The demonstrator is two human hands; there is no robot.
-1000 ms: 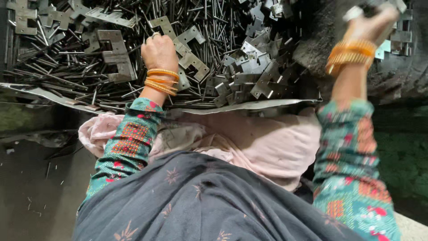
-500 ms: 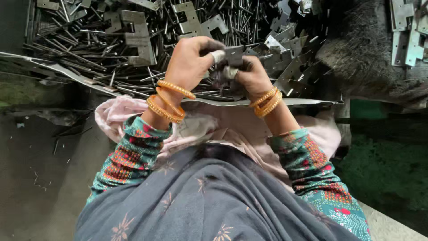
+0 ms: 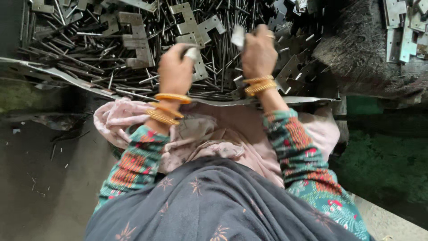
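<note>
My left hand [image 3: 176, 71] is closed around a small grey metal piece [image 3: 191, 53] over a heap of thin metal pins [image 3: 89, 58] and flat notched metal plates [image 3: 138, 42]. My right hand [image 3: 258, 53] is closed on another small flat metal plate [image 3: 237, 36], held just above the heap. Both wrists carry orange bangles, and the sleeves are patterned teal and red. The two hands are a short way apart, side by side. What lies under the palms is hidden.
The heap lies on a metal sheet [image 3: 53, 73] at my knees. More notched plates [image 3: 401, 31] lie at the top right beside a dark rough mound [image 3: 356, 53]. Pink cloth [image 3: 214, 134] and dark patterned fabric [image 3: 209, 205] cover my lap. Bare floor [image 3: 35, 178] lies to the left.
My right hand came down from the upper right and met the left over the heap. The hands have since drawn apart, each holding a metal piece.
</note>
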